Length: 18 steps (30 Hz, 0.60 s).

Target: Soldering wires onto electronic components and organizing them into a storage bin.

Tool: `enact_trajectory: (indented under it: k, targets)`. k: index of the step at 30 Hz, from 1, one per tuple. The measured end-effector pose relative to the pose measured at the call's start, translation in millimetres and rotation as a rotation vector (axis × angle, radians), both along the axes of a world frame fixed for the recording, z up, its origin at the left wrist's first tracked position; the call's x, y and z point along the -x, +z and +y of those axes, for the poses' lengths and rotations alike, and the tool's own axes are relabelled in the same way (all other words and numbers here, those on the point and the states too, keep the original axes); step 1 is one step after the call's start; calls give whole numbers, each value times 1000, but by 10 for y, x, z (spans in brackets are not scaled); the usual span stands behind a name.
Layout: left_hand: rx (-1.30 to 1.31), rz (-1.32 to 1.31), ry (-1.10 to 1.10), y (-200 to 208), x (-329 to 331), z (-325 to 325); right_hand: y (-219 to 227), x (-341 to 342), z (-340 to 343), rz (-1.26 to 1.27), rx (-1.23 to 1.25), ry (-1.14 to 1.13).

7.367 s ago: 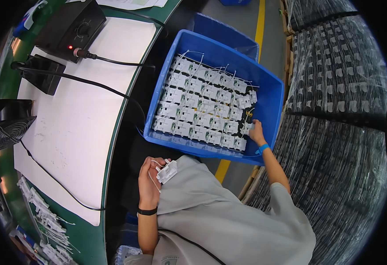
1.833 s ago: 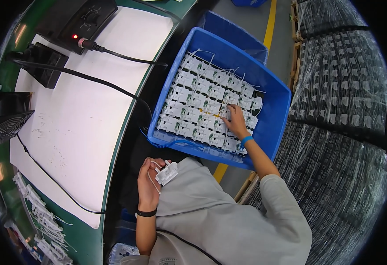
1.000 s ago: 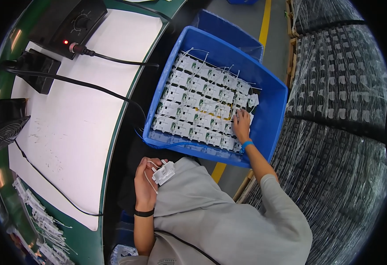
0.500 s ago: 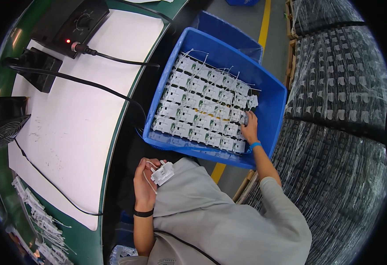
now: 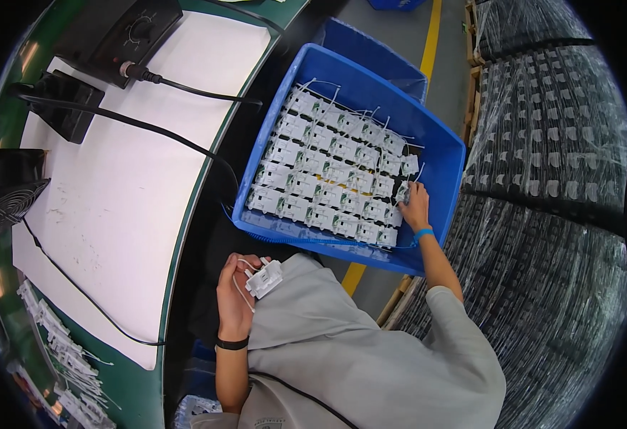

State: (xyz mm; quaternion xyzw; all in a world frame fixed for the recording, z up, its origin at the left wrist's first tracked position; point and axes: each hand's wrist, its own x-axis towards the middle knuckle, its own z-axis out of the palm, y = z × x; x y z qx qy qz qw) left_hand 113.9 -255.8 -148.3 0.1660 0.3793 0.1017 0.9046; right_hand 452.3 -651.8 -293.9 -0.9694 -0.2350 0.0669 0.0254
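My left hand (image 5: pixel 235 299) is closed around a white plastic module (image 5: pixel 265 279) with a thin white wire, held just above my lap. A blue bin (image 5: pixel 438 154) stands ahead, holding rows of similar white modules (image 5: pixel 338 171) with green circuit board parts and loose white wires. At the bin's right side, my right hand (image 5: pixel 416 209) grips another white module (image 5: pixel 403 191) by its edge, a white wire sticking up beside it. Fingers hide part of that module. A blue band with a coiled blue cord (image 5: pixel 306 241) circles my right wrist.
On the green bench at left are a white sheet (image 5: pixel 113 222), a black control box (image 5: pixel 116 43) with cables, a black fan (image 5: pixel 9 200) and a pile of white wired parts (image 5: pixel 63 350). Film-wrapped stacks (image 5: pixel 542 143) rise at right. Another blue bin (image 5: pixel 378 57) sits behind.
My right hand has moved slightly right, and the module in it now shows apart from the rows, leaving a dark gap. The red light on the control box has gone out. My left hand stays put.
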Motion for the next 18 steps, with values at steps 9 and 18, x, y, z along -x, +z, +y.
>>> enact_trajectory:
  k: [9,18]
  targets:
    - [-3,-3,-7,-7,-7,-2,-236,-58,91,-143,237,4]
    - [6,-6,6,-56,15,-4,-242,-169,109,-163,330,74]
